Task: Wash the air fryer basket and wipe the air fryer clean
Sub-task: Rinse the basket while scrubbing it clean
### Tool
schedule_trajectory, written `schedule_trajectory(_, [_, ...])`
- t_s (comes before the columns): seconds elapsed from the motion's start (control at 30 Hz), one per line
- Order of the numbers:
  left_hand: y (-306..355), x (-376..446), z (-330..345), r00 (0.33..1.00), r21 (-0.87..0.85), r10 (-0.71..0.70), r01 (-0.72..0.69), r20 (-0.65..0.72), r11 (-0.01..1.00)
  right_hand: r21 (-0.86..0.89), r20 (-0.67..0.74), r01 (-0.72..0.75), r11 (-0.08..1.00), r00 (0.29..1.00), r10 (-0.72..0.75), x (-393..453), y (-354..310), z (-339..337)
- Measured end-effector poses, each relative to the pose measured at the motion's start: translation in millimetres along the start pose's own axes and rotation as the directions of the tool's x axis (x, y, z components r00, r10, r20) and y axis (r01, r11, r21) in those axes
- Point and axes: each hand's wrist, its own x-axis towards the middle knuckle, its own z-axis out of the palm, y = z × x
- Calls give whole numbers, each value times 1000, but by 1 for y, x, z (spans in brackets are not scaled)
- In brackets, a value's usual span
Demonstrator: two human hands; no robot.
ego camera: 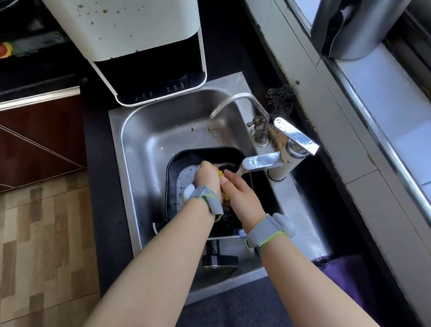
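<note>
Air fryer basket [181, 164]: black, square-cornered, lying in the sink [140, 136] directly under both hands, open side up, soapy water pooled inside. Its handle [219, 258] points toward the person, so the long axis runs from the person to the far sink wall. Judged placed so to catch water from the tap and keep suds in the basin.

Left hand [207, 180]: fingers curled down around a yellow sponge [219, 174], pressing it into the basket; judged mid-scrub.

Right hand [240, 192]: just right of the left hand and touching the sponge; fingers bent, but whether they grip the sponge or only steady it cannot be told. Both wrists carry grey straps.

Tap [261, 163]: spout ends just beyond the right hand's fingertips, over the basket. A second, curved tap [238, 101] stands farther off.

Air fryer [114, 10]: white body, spattered brown, on the dark tabletop [97, 130] well beyond the left hand, drawer slot open toward the sink; wiping judged not yet done.

Steel scourer [280, 97]: beyond the right hand, behind the taps.
</note>
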Motion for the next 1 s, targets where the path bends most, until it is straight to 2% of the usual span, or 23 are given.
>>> schedule_trajectory(0.07, [0,-5,-2,997,-39,-11,14,80,999,19,27,-24,1000,999,24,1,0,0])
schedule_trajectory(0.13, [2,-9,-5,973,-40,-33,44,227,998,30,-3,-55,998,998,55,2,1,1])
schedule_trajectory(0.17, [5,-11,-8,952,71,-38,17,302,997,-4,-47,-52,999,998,52,2,2,0])
schedule_trajectory(0.2, [7,-12,-13,934,278,-49,-55,353,959,-83,-95,-46,995,995,38,1,2,-2])
schedule_trajectory(0.23, [8,-11,-20,928,547,-47,-175,369,819,-204,-139,-45,978,990,17,1,3,-3])
schedule_trajectory(0.27, [7,-8,-27,939,788,-5,-285,343,546,-329,-175,-57,942,985,-1,2,4,-6])
schedule_trajectory(0.3, [8,-4,-38,949,917,81,-315,304,245,-417,-192,-69,906,981,-14,0,4,-7])
schedule_trajectory(0.33, [9,-4,-46,947,954,143,-296,288,40,-458,-202,-73,886,979,-24,-1,3,-7])
schedule_trajectory(0.37, [9,-5,-52,942,957,169,-283,291,-70,-469,-216,-75,880,976,-32,-3,2,-8])
schedule_trajectory(0.4, [10,-6,-57,936,950,179,-282,303,-133,-463,-233,-81,883,972,-33,-4,0,-10])
schedule_trajectory(0.57, [3,-33,-85,880,902,319,-228,352,-366,-367,-259,-93,925,966,-6,-5,1,-25])
schedule_trajectory(0.67, [0,-53,-103,867,879,312,-248,389,-407,-333,-257,-102,938,966,14,-8,4,-34])
schedule_trajectory(0.73, [-6,-64,-112,891,871,237,-268,386,-411,-304,-243,-107,947,969,31,-11,7,-37])
schedule_trajectory(0.83, [-27,-71,-122,949,890,74,-257,306,-378,-269,-232,-118,956,971,54,-12,11,-37])
schedule_trajectory(0.9, [-46,-64,-123,971,941,-63,-241,232,-239,-247,-225,-113,962,973,57,-13,13,-37])
schedule_trajectory(0.93, [-55,-59,-122,972,970,-123,-216,202,-114,-242,-222,-111,964,973,56,-12,13,-37])
schedule_trajectory(1.0, [-73,-49,-118,968,968,-210,-89,139,234,-247,-211,-110,963,976,58,-12,14,-36])
